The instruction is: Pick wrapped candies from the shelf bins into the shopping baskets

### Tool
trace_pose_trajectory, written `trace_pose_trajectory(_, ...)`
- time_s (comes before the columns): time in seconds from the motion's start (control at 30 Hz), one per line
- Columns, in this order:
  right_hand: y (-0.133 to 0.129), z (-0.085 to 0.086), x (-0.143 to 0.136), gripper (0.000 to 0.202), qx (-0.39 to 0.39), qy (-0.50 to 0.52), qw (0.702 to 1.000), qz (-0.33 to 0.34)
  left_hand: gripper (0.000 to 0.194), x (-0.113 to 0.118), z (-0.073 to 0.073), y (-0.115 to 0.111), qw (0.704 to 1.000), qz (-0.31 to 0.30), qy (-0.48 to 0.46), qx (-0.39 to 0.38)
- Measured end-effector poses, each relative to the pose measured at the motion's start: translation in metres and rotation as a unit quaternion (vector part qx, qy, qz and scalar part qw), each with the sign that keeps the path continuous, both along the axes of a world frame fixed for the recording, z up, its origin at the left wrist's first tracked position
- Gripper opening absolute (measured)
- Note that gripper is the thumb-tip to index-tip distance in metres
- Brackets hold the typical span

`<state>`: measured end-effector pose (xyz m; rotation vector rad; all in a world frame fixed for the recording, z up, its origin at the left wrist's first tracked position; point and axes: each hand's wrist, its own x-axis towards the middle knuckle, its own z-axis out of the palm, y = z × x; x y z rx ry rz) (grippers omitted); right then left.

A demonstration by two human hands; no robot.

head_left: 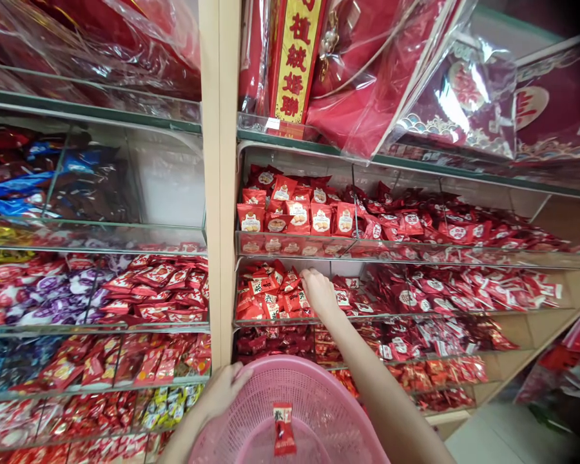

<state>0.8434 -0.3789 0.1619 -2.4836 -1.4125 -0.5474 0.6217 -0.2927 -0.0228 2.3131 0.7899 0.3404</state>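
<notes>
My left hand [223, 388] grips the left rim of a pink plastic basket [333, 393], its fingers closed on the edge. One red packet [284, 430] with dark characters on a pale band lies inside the basket. My right hand [318, 288] reaches into a shelf compartment of similar red packets [269, 298], at their right side. Its fingers are bent together at the packets, and whatever they hold, if anything, is too small to make out.
Glass shelves with raised front edges [290, 321] hold wrapped sweets on both sides of a wooden upright [220, 193]. Large plastic-wrapped red items [357, 84] lie on the upper shelf, overhanging its edge. Pale floor [507, 432] shows at the lower right.
</notes>
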Motion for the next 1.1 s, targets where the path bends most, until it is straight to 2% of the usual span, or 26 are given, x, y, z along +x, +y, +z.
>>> trace_pose_trajectory(0.1,-0.004,0.006,-0.003,0.024,0.014,0.003,1.000,0.003,0.046,0.000,0.002,-0.001,1.000,0.000,-0.002,-0.002)
trace_pose_trajectory(0.23,-0.023,0.011,-0.013,0.025,0.101,0.049,0.992,0.052,0.046,-0.001,0.002,-0.002,1.000,0.003,-0.003,0.003)
trace_pose_trajectory(0.4,-0.059,0.005,-0.035,0.023,0.225,0.146,0.952,0.150,0.045,-0.001,0.003,-0.004,1.000,0.007,-0.010,-0.004)
trace_pose_trajectory(0.5,-0.076,-0.005,-0.050,0.017,0.210,0.223,0.929,0.206,0.046,0.000,0.005,-0.005,1.000,0.007,-0.013,-0.013)
trace_pose_trajectory(0.6,-0.085,-0.022,-0.061,0.012,0.146,0.293,0.908,0.260,0.046,0.000,0.006,-0.005,0.999,0.004,-0.022,-0.026)
trace_pose_trajectory(0.7,-0.086,-0.043,-0.066,0.012,0.087,0.352,0.891,0.273,0.046,-0.001,0.006,-0.006,0.999,0.007,-0.025,-0.030)
trace_pose_trajectory(0.77,-0.083,-0.056,-0.067,0.013,0.076,0.396,0.874,0.270,0.046,-0.002,0.006,-0.005,0.999,0.014,-0.023,-0.023)
trace_pose_trajectory(0.93,-0.074,-0.075,-0.058,0.018,0.141,0.507,0.804,0.278,0.047,-0.002,0.005,-0.004,1.000,0.006,-0.012,-0.012)
trace_pose_trajectory(1.1,-0.073,-0.075,-0.047,0.023,0.190,0.546,0.774,0.259,0.048,-0.001,0.006,-0.003,1.000,-0.002,-0.004,0.005)
